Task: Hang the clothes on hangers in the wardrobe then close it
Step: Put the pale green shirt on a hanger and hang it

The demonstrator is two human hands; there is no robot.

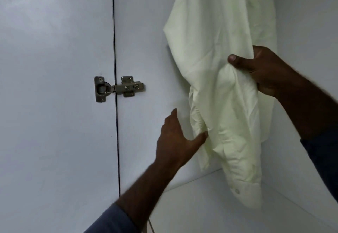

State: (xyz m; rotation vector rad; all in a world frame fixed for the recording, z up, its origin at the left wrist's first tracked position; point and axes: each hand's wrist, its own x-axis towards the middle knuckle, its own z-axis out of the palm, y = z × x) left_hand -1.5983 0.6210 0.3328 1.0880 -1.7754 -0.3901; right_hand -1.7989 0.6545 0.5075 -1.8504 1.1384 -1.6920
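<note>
A pale yellow-green shirt (215, 53) hangs down inside the white wardrobe (146, 31), its top running out of the frame; no hanger shows. My right hand (263, 71) grips a bunched fold of the shirt at mid height, thumb on the front of the cloth. Lower down, my left hand (175, 137) reaches to the shirt's left edge with relaxed fingers, and its fingertips touch the fabric near a hanging sleeve. The cuff with a button (237, 191) dangles just above the wardrobe floor (210, 205).
The open wardrobe door (54, 68) fills the left side, joined to the side wall by a metal hinge (117, 88). The back wall (307, 31) of the wardrobe is on the right.
</note>
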